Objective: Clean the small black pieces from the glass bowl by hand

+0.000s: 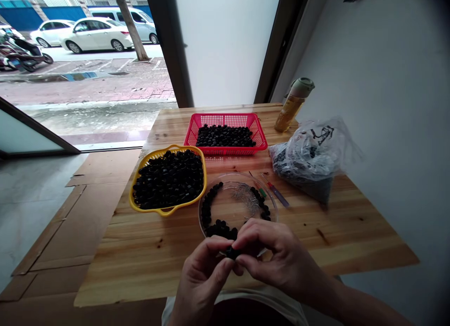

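Observation:
Close together over the table's near edge, my left hand (207, 270) and my right hand (270, 248) both pinch one small black part (231, 253) between thumbs and fingers. Just beyond them lies a round clear tray (230, 177). Small black pieces (206, 206) line its left side, with more at the front and right. Thin silvery metal pins (248, 197) are heaped in its right half. My hands cover part of the tray's near rim.
A yellow basket (204, 169) of black parts stands left, a red basket (227, 151) of black pieces behind. Two screwdrivers, one with a dark handle (279, 196), lie right of the tray. Beyond are a filled plastic bag (309, 152) and an upright bottle (293, 106).

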A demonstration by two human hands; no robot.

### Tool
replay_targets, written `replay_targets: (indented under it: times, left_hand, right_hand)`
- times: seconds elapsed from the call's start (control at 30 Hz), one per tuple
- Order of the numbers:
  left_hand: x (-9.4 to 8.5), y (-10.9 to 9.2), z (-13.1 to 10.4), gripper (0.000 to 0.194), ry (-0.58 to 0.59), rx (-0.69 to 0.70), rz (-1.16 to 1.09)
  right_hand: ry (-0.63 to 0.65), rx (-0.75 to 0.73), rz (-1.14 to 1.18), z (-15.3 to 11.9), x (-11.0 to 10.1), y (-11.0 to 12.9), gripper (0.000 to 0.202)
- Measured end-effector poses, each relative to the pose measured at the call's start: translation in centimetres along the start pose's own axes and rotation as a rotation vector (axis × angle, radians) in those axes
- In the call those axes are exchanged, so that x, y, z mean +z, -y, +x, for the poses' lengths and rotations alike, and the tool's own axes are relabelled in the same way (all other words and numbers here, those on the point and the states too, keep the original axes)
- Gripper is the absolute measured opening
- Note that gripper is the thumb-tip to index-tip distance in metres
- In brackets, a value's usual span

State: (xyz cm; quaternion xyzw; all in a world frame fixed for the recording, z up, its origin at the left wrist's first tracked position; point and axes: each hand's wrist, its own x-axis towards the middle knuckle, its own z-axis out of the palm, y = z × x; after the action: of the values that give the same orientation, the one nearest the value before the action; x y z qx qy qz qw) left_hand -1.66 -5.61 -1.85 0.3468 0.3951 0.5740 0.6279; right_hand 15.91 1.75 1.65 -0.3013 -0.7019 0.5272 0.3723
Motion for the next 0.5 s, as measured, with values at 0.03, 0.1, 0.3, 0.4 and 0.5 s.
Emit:
replay_targets:
  times: [0.03,0.1,0.3,0.4,0.5]
  left_hand:
    - [0.04,-0.02,0.06,0.013,0.000,0.005,0.002]
    - [0.16,0.00,0.17,0.012,-0.002,0.015,-0.007]
    - [0.33,0.36,0.25,0.012,-0.003,0.028,-0.026]
    - [0.17,0.51,0.24,0.012,0.002,0.020,-0.031]
    - [-0.06,0.61,0.20,0.012,0.000,-0.007,-0.052]
  right_hand:
    - [-0.003,0.005,-0.001,0.06,0.03,0.00,0.012]
    - [-0.009,0.017,-0.001,0.18,0.10,-0.02,0.012]
    - [-0.021,0.049,0.001,0.19,0.30,-0.10,0.010]
    - [-0.020,0.050,0.006,0.11,0.31,-0.02,0.011]
    - [-0.015,0.065,0.030,0.13,0.10,0.01,0.012]
